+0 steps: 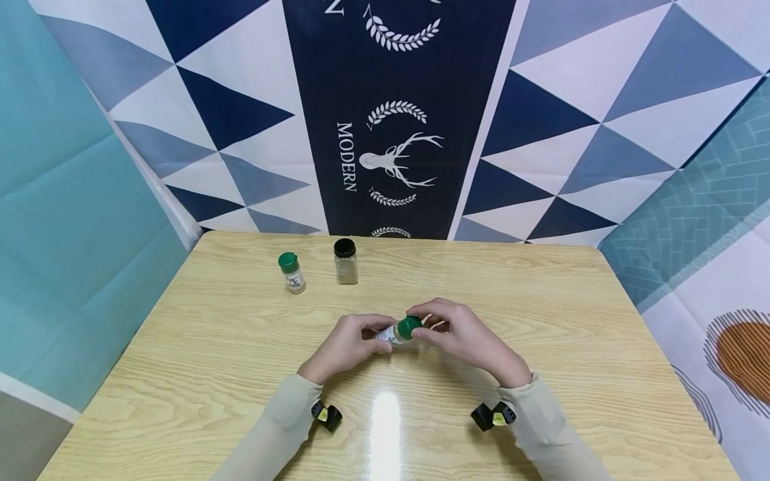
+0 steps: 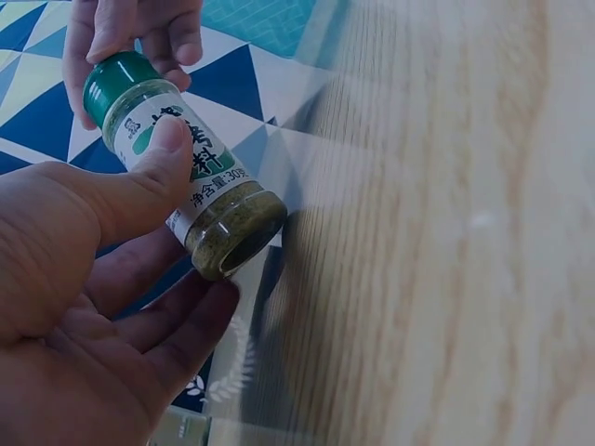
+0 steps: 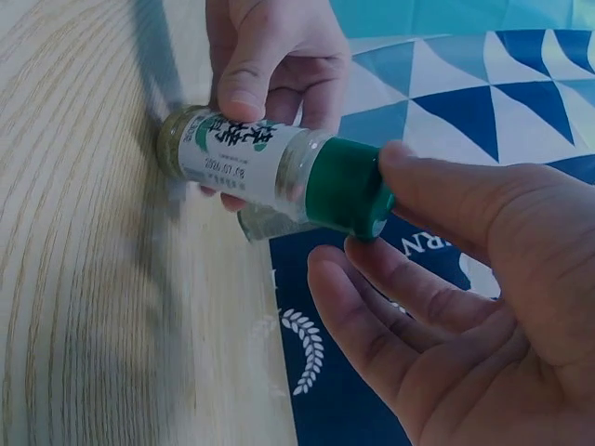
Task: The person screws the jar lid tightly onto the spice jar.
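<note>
A small seasoning bottle (image 2: 200,172) with a white label and a green cap (image 3: 349,186) lies tilted between both hands, low over the table. My left hand (image 1: 347,344) grips its body, thumb across the label and fingers beneath, as the left wrist view shows. At the other end my right hand (image 1: 460,333) pinches the green cap between thumb and fingertips. Brownish-green powder shows inside near the bottle's base. Behind the hands, a second green-capped bottle (image 1: 293,274) and a black-capped clear jar (image 1: 345,262) stand upright.
The wooden table (image 1: 240,374) has its far edge against a patterned cloth backdrop (image 1: 403,120). Teal cloth (image 1: 90,200) hangs at the left. A small black device (image 1: 327,415) is strapped at each wrist over the long sleeves. A bright reflection lies on the tabletop between the forearms.
</note>
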`<action>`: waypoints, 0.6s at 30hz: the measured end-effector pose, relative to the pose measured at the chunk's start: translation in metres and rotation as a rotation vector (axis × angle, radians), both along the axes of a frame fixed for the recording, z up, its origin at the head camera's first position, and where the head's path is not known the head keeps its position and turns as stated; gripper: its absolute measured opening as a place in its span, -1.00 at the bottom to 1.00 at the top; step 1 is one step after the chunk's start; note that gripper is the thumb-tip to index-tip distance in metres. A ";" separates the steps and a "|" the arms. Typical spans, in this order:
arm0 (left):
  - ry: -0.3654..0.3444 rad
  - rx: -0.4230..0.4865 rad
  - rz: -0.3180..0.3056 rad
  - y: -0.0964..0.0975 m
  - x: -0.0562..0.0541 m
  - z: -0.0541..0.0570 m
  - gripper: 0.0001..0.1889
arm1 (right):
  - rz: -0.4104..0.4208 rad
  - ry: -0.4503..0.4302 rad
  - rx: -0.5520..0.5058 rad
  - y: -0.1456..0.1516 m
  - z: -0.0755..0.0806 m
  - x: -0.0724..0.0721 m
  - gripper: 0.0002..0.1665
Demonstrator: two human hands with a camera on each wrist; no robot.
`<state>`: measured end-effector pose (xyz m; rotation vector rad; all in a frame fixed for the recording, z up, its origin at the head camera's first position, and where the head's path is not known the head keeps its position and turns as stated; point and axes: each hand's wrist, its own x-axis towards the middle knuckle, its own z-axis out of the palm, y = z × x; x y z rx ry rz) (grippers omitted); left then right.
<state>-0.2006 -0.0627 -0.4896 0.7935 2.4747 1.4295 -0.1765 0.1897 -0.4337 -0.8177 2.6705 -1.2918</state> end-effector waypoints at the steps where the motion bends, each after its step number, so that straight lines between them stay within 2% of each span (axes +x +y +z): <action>1: 0.004 -0.006 0.004 0.000 0.000 0.000 -0.56 | -0.003 0.003 0.005 0.000 0.000 0.000 -0.65; 5: 0.007 -0.014 0.011 0.001 -0.001 0.000 -0.56 | -0.022 -0.005 0.031 0.002 0.002 -0.001 -0.64; 10: 0.016 -0.017 0.010 0.001 0.000 0.000 -0.56 | -0.041 -0.019 0.039 0.003 0.004 0.001 -0.53; 14: 0.019 -0.015 0.009 0.000 0.000 0.000 -0.56 | -0.005 0.018 0.017 0.001 0.003 0.002 -0.47; 18: 0.017 -0.016 0.009 0.000 -0.001 0.000 -0.56 | 0.042 0.051 -0.018 -0.003 0.003 0.004 -0.50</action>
